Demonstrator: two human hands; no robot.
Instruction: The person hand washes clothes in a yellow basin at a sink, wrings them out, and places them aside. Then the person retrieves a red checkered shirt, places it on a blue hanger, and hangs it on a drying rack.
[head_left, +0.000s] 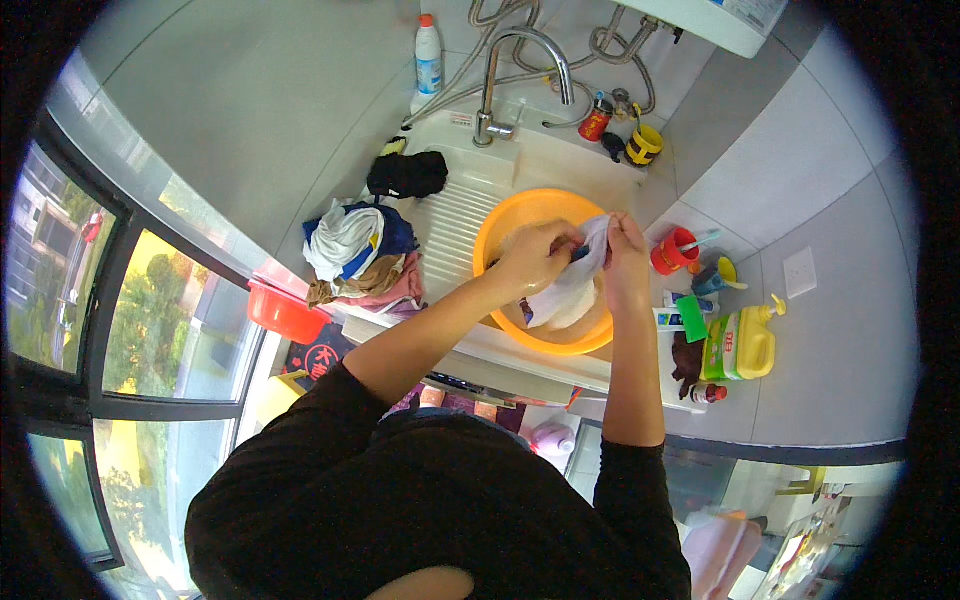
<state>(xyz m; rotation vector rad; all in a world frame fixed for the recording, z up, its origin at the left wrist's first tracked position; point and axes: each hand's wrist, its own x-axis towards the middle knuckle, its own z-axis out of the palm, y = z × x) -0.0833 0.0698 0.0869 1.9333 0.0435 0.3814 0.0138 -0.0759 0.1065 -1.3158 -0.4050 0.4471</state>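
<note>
Over an orange plastic basin (491, 219) in the sink, both hands are at a wet white cloth garment (559, 300). My right hand (626, 244) pinches its raised upper edge between thumb and fingers. My left hand (536, 259), fingers curled, is at the cloth's near side beside a small dark blue patch; its fingertips are partly hidden. The lower part of the cloth lies in the basin, where cloudy water shows around it. A pile of clothes (349, 244), white, blue, brown and pink, rests left of the ribbed washboard (457, 217), with black cloth (409, 175) behind it.
A chrome faucet (487, 82) rises behind the basin, near a white bottle (427, 60) with a red cap. Cups (675, 251), a green brush or block (691, 319) and a yellow pump jug (742, 341) stand on the right ledge. A red tub (281, 311) is at left.
</note>
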